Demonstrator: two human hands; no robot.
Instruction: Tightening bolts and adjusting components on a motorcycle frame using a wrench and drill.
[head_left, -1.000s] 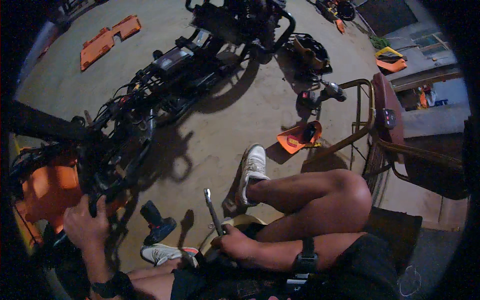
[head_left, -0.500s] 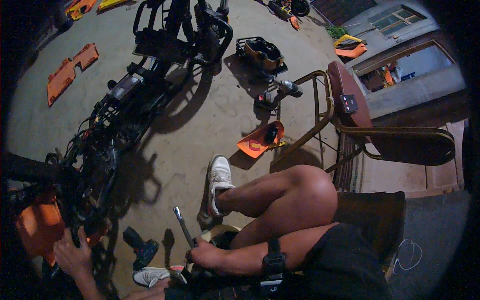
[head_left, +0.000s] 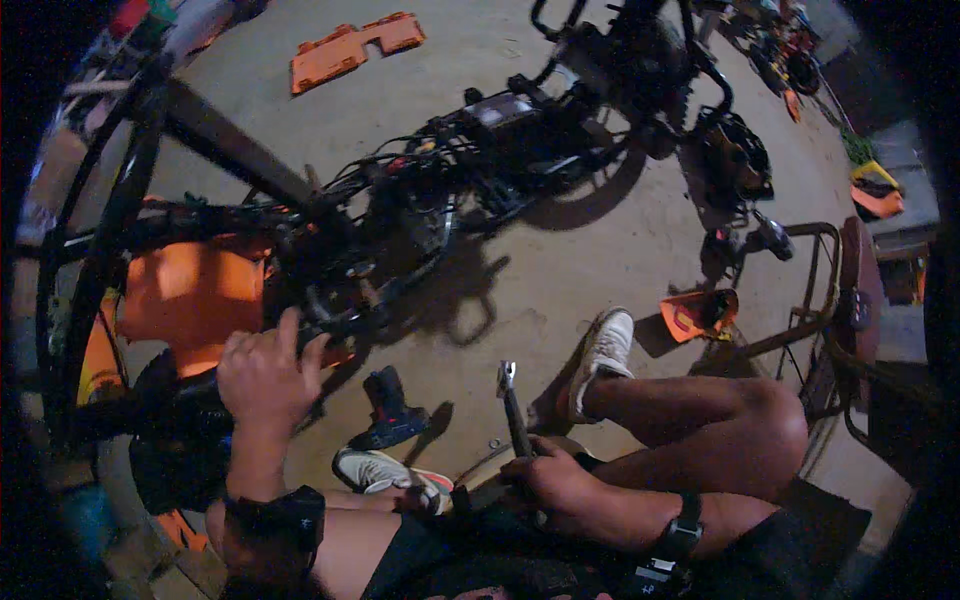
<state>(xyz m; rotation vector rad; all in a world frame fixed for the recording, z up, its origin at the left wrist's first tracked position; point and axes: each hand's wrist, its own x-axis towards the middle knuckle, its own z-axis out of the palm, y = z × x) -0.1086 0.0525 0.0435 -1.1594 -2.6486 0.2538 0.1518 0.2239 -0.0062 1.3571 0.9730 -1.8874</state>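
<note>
My right hand (head_left: 555, 480) is wrapped round the handle of a wrench (head_left: 515, 425) above my lap. The bright metal head points up and away from me; its exact shape is too blurred to read. At the left, my left hand (head_left: 265, 375) has its index finger and thumb apart, with the other fingers partly bent. It holds nothing that I can see. Just beyond it are an orange panel (head_left: 195, 295) and the dark, stripped frame of a motorbike (head_left: 430, 195), its wires and metal parts bare. Between my hands, a black cordless power tool (head_left: 392, 410) rests on the floor.
By my right shoe (head_left: 608, 345) lies an orange panel piece (head_left: 700, 313). Farther right are a second power tool (head_left: 768, 237), a dark basket-like part (head_left: 738, 160) and a metal-framed chair (head_left: 825, 290). A large orange panel (head_left: 358, 50) lies on the far floor.
My view has swung left, so the scene sits farther right. More of the motorbike's near end shows. The wrench stays in my right hand; my left hand remains near the orange panel.
</note>
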